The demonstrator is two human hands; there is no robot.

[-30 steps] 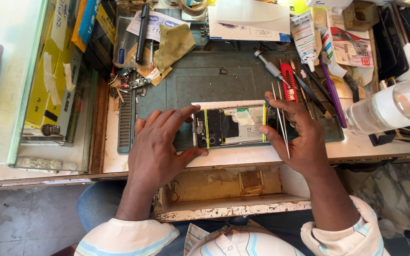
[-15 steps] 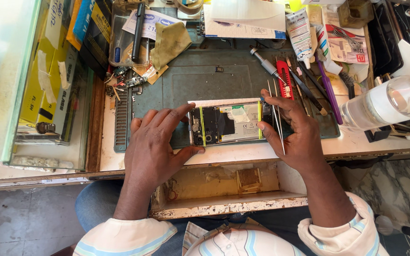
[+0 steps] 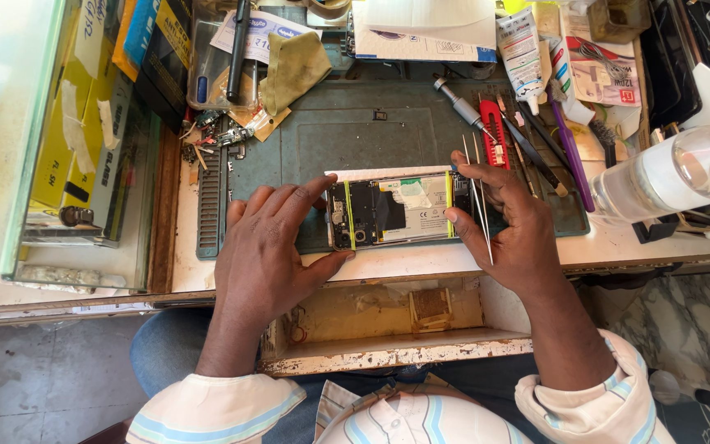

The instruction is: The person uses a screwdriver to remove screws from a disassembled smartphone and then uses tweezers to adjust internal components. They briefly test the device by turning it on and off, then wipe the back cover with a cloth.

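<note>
Opened phone [image 3: 396, 210] near mat's [image 3: 322, 140] front edge; left hand [image 3: 269, 247] spread flat steadying it, right hand [image 3: 507, 218] pinching tweezers [image 3: 478, 193]; screwdrivers [image 3: 495, 123] crowd right.

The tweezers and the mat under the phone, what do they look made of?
Tweezers in the right hand: likely bare steel, thin silver prongs with a bright glint. Mat: probably rubber or silicone, dull grey-green, matte, with moulded ridges along its left edge.
</note>
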